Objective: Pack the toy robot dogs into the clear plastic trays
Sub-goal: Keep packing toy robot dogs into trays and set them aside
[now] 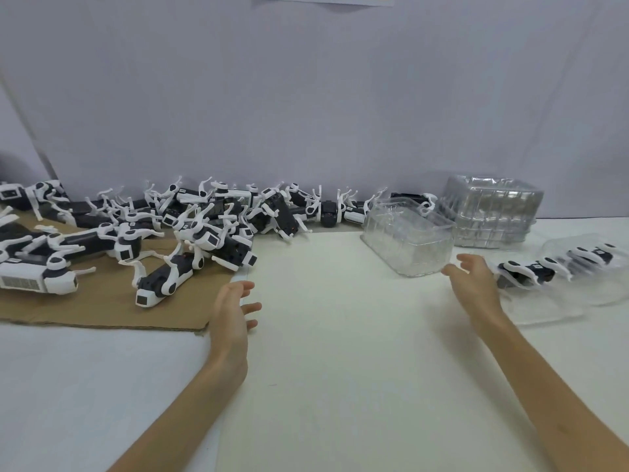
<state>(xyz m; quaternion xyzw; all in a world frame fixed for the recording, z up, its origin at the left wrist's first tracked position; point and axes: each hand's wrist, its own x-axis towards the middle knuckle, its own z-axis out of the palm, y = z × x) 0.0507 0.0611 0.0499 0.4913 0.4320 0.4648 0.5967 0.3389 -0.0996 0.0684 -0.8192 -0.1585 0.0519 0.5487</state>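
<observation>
Glossy black-and-white toy dogs (190,229), thin curved legs, heaped on flat brown cardboard (102,311) at the left edge of the desk (340,369), ribbed clear trays (490,212) far right, your left grip (231,311) and right grip (476,284) both spread, empty.

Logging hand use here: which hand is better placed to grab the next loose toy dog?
Likely left. The left hand is open at the edge of the cardboard, close to the nearest toy dog. The right hand is open across the table by the clear tray stack.
</observation>
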